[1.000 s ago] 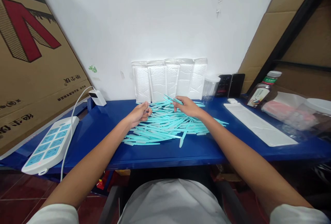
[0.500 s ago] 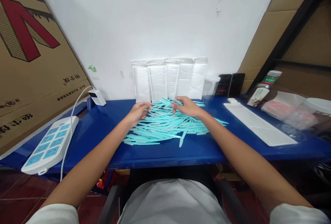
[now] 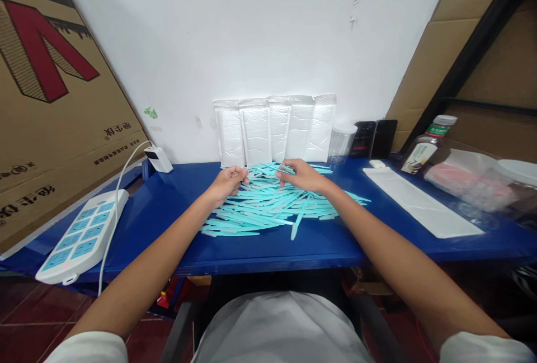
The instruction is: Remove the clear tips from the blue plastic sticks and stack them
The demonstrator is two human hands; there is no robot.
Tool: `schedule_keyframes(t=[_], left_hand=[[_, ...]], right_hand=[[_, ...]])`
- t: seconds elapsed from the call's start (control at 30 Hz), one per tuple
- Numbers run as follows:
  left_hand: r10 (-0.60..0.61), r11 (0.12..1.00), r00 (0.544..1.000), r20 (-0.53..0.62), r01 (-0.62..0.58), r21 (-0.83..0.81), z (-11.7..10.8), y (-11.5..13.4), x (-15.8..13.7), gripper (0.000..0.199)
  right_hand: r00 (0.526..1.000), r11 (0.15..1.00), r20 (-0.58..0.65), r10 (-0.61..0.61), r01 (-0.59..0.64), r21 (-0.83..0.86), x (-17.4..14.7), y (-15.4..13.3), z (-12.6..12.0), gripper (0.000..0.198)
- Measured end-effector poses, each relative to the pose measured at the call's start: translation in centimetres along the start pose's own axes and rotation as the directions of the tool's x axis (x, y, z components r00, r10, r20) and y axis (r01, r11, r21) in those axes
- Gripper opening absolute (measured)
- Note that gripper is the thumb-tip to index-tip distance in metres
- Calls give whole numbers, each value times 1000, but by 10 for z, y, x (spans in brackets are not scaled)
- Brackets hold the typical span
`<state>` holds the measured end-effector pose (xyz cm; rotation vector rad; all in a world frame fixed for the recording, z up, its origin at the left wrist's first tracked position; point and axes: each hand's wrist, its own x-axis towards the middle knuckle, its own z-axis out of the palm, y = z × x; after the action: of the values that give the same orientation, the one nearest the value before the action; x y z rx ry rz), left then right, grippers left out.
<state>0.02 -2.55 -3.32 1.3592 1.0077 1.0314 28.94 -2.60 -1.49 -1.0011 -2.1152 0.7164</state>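
A loose pile of slim turquoise sticks with pale, wider ends, which look like eyebrow razors point(image 3: 260, 206), lies spread over the blue table. At the pile's back left, my left hand point(image 3: 227, 185) is closed in a pinch; whatever is between its fingertips is too small to make out. Over the back of the pile, my right hand point(image 3: 302, 175) has its thumb and fingers closed around a few of the razors, which point to the left. Several white padded mailers point(image 3: 258, 131) stand against the wall just behind the pile.
A white power strip point(image 3: 81, 237) with a cable and a small white device point(image 3: 158, 159) are on the left. To the right are a clear jar point(image 3: 342, 144), two phones point(image 3: 384, 138), a flat white mailer point(image 3: 422, 201), a bottle point(image 3: 425, 147) and a bag point(image 3: 465, 178).
My hands have barely moved. The left fingertips have shifted slightly right, and the right fingers have shifted a little over the razors they hold. The pile looks the same.
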Motion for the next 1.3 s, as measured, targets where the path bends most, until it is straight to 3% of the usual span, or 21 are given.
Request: schedule_keyframes(t=[0.37,0.57,0.87,1.17,1.3], left_hand=[[11,997,1000,-18,-9,75,1,3,-2,47],[94,975,993,-66,-78,209,5,5,-5,55],[258,923,963,-79,-222,314,5,1,-1,40],[136,973,987,-79,-119,197,14,-7,-3,42],[132,974,988,-75,-116,192,16,-7,-2,43]], right_hand=[[999,1000,20,30,-30,5,-1,-1,-1,47],[999,1000,49,12,-11,-19,-1,-3,-1,45],[997,1000,72,17,-18,15,-2,-3,-1,40],[995,993,46,-90,86,80,-3,-9,12,35],[996,996,29,-84,84,0,0,-6,15,42]])
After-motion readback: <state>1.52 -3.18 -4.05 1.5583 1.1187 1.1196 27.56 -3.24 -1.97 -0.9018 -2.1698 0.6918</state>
